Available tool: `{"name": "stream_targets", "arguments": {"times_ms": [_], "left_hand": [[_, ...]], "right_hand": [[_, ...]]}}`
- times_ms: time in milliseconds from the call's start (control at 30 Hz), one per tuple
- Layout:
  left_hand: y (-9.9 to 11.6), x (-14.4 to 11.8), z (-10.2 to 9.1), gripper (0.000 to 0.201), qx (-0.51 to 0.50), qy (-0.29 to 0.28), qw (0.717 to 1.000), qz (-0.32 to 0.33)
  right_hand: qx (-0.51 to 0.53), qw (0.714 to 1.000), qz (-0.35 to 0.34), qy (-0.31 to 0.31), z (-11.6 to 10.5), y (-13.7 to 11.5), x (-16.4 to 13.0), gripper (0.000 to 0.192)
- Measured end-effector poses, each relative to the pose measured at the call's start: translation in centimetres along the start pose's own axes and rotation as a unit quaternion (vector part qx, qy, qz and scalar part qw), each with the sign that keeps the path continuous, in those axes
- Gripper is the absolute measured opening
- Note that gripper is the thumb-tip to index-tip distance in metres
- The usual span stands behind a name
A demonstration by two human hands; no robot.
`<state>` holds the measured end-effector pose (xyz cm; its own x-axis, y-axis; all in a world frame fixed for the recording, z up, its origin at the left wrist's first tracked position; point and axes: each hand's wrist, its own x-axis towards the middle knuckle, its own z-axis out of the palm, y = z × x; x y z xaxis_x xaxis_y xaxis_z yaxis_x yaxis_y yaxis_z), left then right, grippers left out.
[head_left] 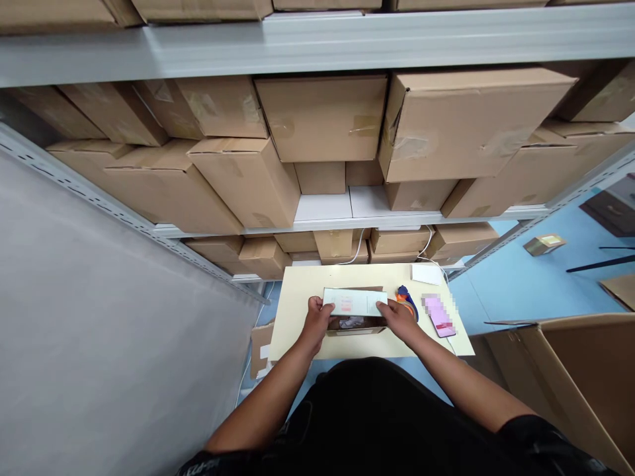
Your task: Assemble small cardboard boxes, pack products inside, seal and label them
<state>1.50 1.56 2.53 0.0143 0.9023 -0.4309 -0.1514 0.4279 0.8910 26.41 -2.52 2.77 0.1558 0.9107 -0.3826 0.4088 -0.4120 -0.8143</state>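
Two hands on one item: my left hand [317,316] pinches the left end of a pale flat packet with pink print [354,302], my right hand [399,317] pinches its right end, fingers closed on the edges, thumbs on top. The packet is held level, just above a small open carton [356,325] that sits on the cream table [307,281]. Judgement: keeping both ends at equal height and the long edge parallel to the carton's mouth should let it go in flat without bending; grip looks light, which suits thin stock. Carton contents: something pale and crumpled shows under the packet, too small to identify. Just beside my right hand lie an orange-and-blue tool [407,299] and a pink phone [439,316]; a white slip [426,273] lies near the far corner. Beyond the table, shelving [327,39] is stacked with closed brown boxes [322,116], contents hidden. A large open box [585,370] stands at my right, its interior not visible.
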Motion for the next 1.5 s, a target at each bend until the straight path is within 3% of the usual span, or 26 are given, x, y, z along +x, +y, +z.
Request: {"name": "stream_targets", "arguments": {"times_ms": [100,200,300,533,767,1033,1167,1500], "left_hand": [[-0.1,0.8,-0.5,0.034,0.166,-0.010,0.986,-0.011],[0.0,1.3,-0.9,0.025,0.349,-0.016,0.937,-0.004],[0.2,1.6,-1.0,0.024,0.429,-0.033,0.903,0.003],[-0.5,2.4,-1.3,0.023,0.463,-0.039,0.885,0.041],[-2.0,2.9,-1.3,0.035,0.548,-0.063,0.834,0.005],[-2.2,3.5,-1.9,0.032,0.605,-0.083,0.792,0.003],[-2.1,3.6,-2.0,0.029,0.614,-0.083,0.785,-0.007],[-2.2,2.9,-1.8,0.033,0.615,-0.063,0.786,-0.008]], "right_hand": [[-0.043,0.999,0.014,0.018,0.1,0.2,0.5,0.048],[-0.109,0.993,0.018,0.029,0.3,0.0,1.1,0.044],[-0.177,0.984,0.025,0.022,0.7,-0.2,1.5,0.045],[-0.253,0.965,0.061,-0.032,1.6,0.2,2.1,0.042],[-0.271,0.960,0.061,-0.034,1.8,1.5,3.5,0.033],[-0.275,0.961,0.038,-0.020,2.5,1.7,3.9,0.051],[-0.290,0.955,0.038,-0.043,2.7,1.3,4.0,0.052],[-0.314,0.948,0.029,-0.033,3.1,1.0,4.2,0.049]]}}
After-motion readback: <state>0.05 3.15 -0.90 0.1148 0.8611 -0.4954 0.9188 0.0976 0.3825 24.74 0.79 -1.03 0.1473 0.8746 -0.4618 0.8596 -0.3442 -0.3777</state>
